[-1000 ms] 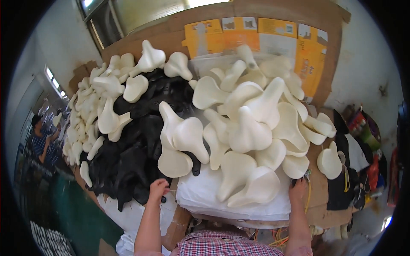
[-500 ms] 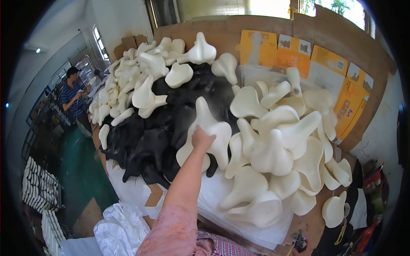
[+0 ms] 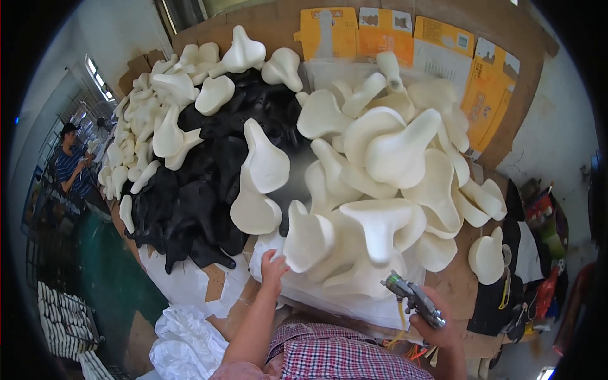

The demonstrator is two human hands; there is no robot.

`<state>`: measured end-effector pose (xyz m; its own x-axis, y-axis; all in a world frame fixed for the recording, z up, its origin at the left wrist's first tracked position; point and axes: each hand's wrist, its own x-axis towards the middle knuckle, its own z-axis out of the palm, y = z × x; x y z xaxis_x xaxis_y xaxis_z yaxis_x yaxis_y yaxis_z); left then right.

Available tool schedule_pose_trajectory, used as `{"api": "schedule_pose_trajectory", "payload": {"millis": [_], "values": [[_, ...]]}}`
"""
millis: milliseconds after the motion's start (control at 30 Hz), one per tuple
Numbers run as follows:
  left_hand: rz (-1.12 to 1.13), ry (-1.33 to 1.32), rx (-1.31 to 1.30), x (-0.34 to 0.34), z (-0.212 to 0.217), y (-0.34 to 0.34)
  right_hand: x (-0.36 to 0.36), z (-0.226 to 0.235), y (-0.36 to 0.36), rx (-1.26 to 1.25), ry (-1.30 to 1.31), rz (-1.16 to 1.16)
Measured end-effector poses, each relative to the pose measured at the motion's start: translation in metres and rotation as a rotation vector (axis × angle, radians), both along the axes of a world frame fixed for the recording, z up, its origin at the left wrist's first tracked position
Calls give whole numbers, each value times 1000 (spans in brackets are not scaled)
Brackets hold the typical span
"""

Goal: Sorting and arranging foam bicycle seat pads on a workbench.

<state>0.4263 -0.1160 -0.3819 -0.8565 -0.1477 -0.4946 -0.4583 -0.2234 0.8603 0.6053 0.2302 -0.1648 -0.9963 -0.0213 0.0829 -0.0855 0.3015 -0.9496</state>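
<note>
A: Where is the left hand [image 3: 273, 267]?

B: Just below centre, at about six o'clock. Its fingers are loosely curled and rest on the near edge of a cream foam saddle [image 3: 308, 239] at the front of the heap. It touches the piece, but I cannot tell whether it grips it.

A: And the right hand [image 3: 436, 329]?

B: Down at five o'clock. It is closed around the grip of a metal spray gun [image 3: 411, 296], whose nozzle points up and left toward the cream pieces.

A: How do those pieces lie?

B: The cream saddle shapes [image 3: 392, 158] pile up over the middle and the three o'clock side, overlapping one another on a white sheet [image 3: 354, 304]. A mound of black saddle shapes [image 3: 190, 209] lies at nine to ten o'clock, with more cream ones [image 3: 158, 126] strewn over and behind it.

A: What carries them all?

B: A desk [image 3: 456, 285] covered in brown cardboard, bare at four o'clock. One cream piece [image 3: 486, 256] lies there apart from the heap.

A: Anything else about?

B: Orange and yellow flattened cartons [image 3: 380, 28] lean at twelve to one o'clock. Crumpled white cloth [image 3: 183, 342] lies at seven o'clock. Another person [image 3: 68, 168] in a striped shirt stands at nine o'clock, well apart.
</note>
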Motion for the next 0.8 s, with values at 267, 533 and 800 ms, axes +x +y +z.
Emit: {"api": "schedule_pose_trajectory", "payload": {"millis": [267,533,800], "values": [[-125,-346,72,-40,-41,-11,-8,14,-28,-423,-231,144],[-141,175,-64,-23,64,5,-8,36,-57,-407,-130,90],[-229,452,-267,-108,97,-18,-19,76,-76,-154,-297,-43]]}}
